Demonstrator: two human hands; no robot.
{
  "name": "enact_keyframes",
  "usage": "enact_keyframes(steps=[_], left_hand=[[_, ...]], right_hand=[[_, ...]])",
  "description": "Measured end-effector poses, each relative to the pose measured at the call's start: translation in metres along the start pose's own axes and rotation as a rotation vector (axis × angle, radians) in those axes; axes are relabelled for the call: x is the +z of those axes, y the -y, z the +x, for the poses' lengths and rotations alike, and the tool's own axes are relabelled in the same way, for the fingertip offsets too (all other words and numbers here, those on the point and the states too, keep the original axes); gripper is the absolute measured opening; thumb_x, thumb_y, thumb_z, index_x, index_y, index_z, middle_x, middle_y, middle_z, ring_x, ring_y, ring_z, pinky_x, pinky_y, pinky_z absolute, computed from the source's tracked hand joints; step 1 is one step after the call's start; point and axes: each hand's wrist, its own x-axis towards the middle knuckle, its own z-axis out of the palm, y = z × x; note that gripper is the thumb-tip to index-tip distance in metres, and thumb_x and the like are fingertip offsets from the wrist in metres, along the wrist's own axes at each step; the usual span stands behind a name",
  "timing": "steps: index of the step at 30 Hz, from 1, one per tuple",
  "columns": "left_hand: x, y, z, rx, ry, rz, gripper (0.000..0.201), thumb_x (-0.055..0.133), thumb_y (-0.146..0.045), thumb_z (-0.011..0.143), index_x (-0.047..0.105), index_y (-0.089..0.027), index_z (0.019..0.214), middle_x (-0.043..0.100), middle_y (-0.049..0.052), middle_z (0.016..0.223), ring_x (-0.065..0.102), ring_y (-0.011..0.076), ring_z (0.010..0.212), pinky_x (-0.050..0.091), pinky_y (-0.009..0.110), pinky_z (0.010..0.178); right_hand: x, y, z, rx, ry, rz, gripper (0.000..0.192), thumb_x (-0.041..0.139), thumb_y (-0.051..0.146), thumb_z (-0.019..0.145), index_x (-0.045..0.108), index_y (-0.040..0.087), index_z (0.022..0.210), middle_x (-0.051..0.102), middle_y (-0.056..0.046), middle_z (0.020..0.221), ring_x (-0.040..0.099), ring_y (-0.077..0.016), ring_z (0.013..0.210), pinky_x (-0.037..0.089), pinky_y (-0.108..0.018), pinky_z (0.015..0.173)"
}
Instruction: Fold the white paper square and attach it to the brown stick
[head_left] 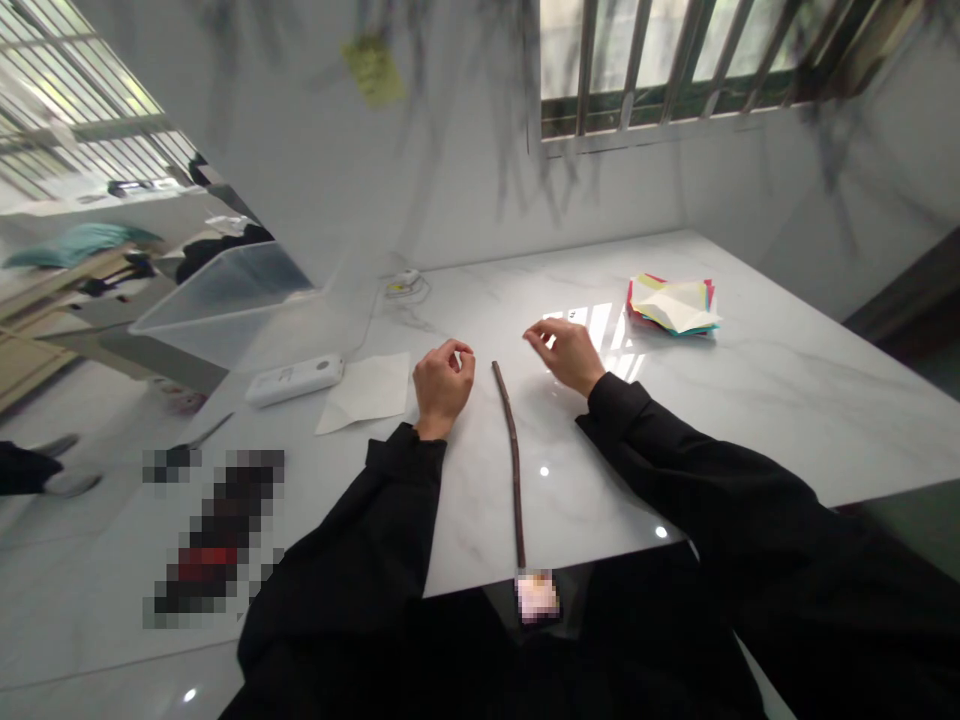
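White marble table carries a thin brown stick near its front edge, between both hands. Left hand is loosely curled, right hand half open; both hold nothing.

White marble table bears stick, papers.

Left hand: loosely curled into a soft fist, knuckles up, fingertips tucked toward the palm, holding nothing.
Right hand: raised slightly, fingers bent and spread, thumb side turned inward toward the left hand, holding nothing.
Arms: both in black sleeves, stretched forward and converging, wrists bare at the cuffs.
Spacing: hands near each other, not touching.
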Motion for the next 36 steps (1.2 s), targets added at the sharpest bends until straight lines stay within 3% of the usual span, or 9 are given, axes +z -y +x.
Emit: enact_keyframes(steps=[5, 9, 11, 16, 19, 25, 29, 33, 36], left_hand=[[-0.016, 0.019, -0.005, -0.098, -0.041, -0.128, 0.015, 0.058, -0.025, 0.086, 0.069, -0.021, 0.077, 0.038, -0.007, 0.046, 0.038, 0.0125, 0.046, 0.032, 0.028, 0.059], [-0.018, 0.017, -0.004, -0.133, -0.076, -0.177, 0.015, 0.056, -0.024, 0.086, 0.068, -0.021, 0.076, 0.036, -0.008, 0.045, 0.037, 0.0119, 0.045, 0.03, 0.027, 0.058], [-0.015, 0.014, -0.005, -0.122, -0.041, -0.208, 0.015, 0.057, -0.025, 0.085, 0.068, -0.021, 0.076, 0.037, -0.008, 0.045, 0.036, 0.0117, 0.045, 0.03, 0.027, 0.057], [-0.01, 0.014, -0.008, -0.1, 0.019, -0.289, 0.015, 0.058, -0.026, 0.084, 0.07, -0.021, 0.076, 0.037, -0.007, 0.045, 0.036, 0.0117, 0.045, 0.029, 0.027, 0.056], [-0.011, 0.017, -0.007, -0.138, 0.002, -0.314, 0.016, 0.058, -0.026, 0.084, 0.071, -0.02, 0.078, 0.037, -0.007, 0.045, 0.036, 0.012, 0.045, 0.029, 0.027, 0.055], [-0.012, 0.015, -0.007, -0.15, 0.009, -0.322, 0.017, 0.057, -0.025, 0.085, 0.073, -0.02, 0.08, 0.038, -0.007, 0.046, 0.037, 0.0121, 0.046, 0.029, 0.027, 0.055], [-0.011, 0.013, -0.008, -0.134, 0.013, -0.355, 0.016, 0.057, -0.024, 0.084, 0.072, -0.02, 0.079, 0.037, -0.006, 0.047, 0.035, 0.0117, 0.046, 0.028, 0.027, 0.054], [-0.008, 0.014, -0.005, -0.181, 0.075, -0.49, 0.015, 0.059, -0.025, 0.083, 0.073, -0.019, 0.08, 0.036, -0.007, 0.047, 0.031, 0.011, 0.046, 0.025, 0.027, 0.052], [-0.008, 0.012, -0.003, -0.293, 0.279, -0.813, 0.022, 0.062, -0.031, 0.085, 0.076, -0.016, 0.093, 0.041, -0.006, 0.052, 0.034, 0.0105, 0.048, 0.029, 0.026, 0.051]], right_hand=[[-0.068, -0.048, 0.011, 0.058, -0.354, -0.358, 0.025, 0.057, 0.03, 0.1, 0.074, 0.019, 0.113, 0.07, -0.013, 0.118, 0.058, -0.0298, 0.117, 0.041, -0.048, 0.109], [-0.11, -0.086, 0.002, 0.261, -0.427, -0.534, 0.039, 0.058, 0.037, 0.099, 0.071, 0.014, 0.127, 0.068, -0.019, 0.129, 0.055, -0.0318, 0.127, 0.037, -0.05, 0.112], [-0.119, -0.097, -0.004, 0.357, -0.39, -0.575, 0.048, 0.063, 0.041, 0.095, 0.07, 0.01, 0.131, 0.068, -0.022, 0.132, 0.057, -0.0318, 0.126, 0.038, -0.048, 0.111], [-0.121, -0.101, -0.014, 0.567, -0.118, -0.598, 0.043, 0.072, 0.038, 0.088, 0.078, 0.01, 0.121, 0.076, -0.022, 0.118, 0.068, -0.03, 0.109, 0.047, -0.04, 0.097], [-0.121, -0.1, -0.017, 0.669, -0.099, -0.62, 0.032, 0.068, 0.032, 0.091, 0.083, 0.013, 0.112, 0.079, -0.021, 0.108, 0.071, -0.0327, 0.104, 0.049, -0.041, 0.092], [-0.129, -0.107, -0.015, 0.72, -0.273, -0.631, 0.03, 0.073, 0.034, 0.088, 0.084, 0.016, 0.109, 0.079, -0.02, 0.107, 0.071, -0.0339, 0.102, 0.051, -0.043, 0.088], [-0.132, -0.105, -0.013, 0.73, -0.341, -0.53, 0.034, 0.072, 0.036, 0.089, 0.081, 0.01, 0.108, 0.076, -0.024, 0.102, 0.068, -0.0315, 0.096, 0.048, -0.044, 0.086], [-0.134, -0.088, -0.007, 0.557, -0.545, -0.517, 0.03, 0.059, 0.034, 0.097, 0.075, 0.012, 0.109, 0.073, -0.022, 0.105, 0.065, -0.0305, 0.098, 0.047, -0.046, 0.092], [-0.123, -0.062, -0.001, 0.341, -0.731, -0.521, 0.023, 0.052, 0.029, 0.099, 0.07, 0.017, 0.106, 0.07, -0.019, 0.113, 0.062, -0.0308, 0.112, 0.045, -0.048, 0.101]])
